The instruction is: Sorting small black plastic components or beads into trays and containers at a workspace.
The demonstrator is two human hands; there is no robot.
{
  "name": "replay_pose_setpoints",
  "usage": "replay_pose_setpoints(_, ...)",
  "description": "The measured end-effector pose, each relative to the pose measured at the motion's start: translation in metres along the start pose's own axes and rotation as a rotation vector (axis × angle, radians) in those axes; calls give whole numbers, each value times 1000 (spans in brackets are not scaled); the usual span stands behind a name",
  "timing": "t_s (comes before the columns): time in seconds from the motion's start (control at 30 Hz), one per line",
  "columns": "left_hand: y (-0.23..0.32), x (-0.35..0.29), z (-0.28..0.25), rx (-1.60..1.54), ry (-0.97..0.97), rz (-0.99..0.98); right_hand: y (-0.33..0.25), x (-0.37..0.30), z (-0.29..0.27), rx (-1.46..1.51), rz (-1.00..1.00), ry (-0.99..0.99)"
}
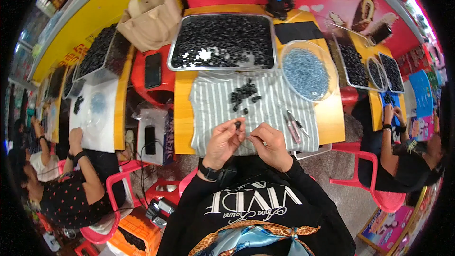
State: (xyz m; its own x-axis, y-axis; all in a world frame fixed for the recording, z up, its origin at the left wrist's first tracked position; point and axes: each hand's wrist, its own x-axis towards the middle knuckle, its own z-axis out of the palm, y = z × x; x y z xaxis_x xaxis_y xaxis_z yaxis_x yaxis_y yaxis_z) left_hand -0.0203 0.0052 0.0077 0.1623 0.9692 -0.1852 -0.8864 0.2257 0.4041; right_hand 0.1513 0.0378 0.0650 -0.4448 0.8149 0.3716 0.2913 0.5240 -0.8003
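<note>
My left hand is closed in a pinch on a small black part, held up between thumb and fingers. Close beside it on the right, my right hand has its fingertips pressed together; whatever they hold is too small to make out. Both hands are over the near side of a grey-and-white striped cloth. Just beyond them lies a loose heap of small black parts, with a few strays nearer me. A pink-handled hand tool and a thin dark tool rest right of my right hand.
Behind the cloth stands a large metal tray full of black parts. A round clear tub at the right holds many small bluish-clear pieces. A fan, a beige bag and a phone are around. Other people work at both sides.
</note>
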Motion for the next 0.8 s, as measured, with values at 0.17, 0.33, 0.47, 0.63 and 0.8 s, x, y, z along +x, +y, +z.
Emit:
replay_pose_setpoints(0.17, 1, -1, -7, 32, -41, 20, 30, -12, -44, -301, 74, 217)
replay_pose_setpoints(0.33, 1, 1, -8, 31, -62, 20, 51, -24, -80, -635, 223, 190)
replay_pose_setpoints(0.47, -3, 1, -7, 37, -36, 20, 59, -25, -82, -651, 238, 132)
replay_pose_setpoints(0.63, -4, 2, -6, 52, -23, 21, 54, -21, -81, -603, 178, 165)
replay_pose_setpoints(0.8, -2, 1, -5, 57, -44, 20, 6, -9, -41, -19, 44, 57)
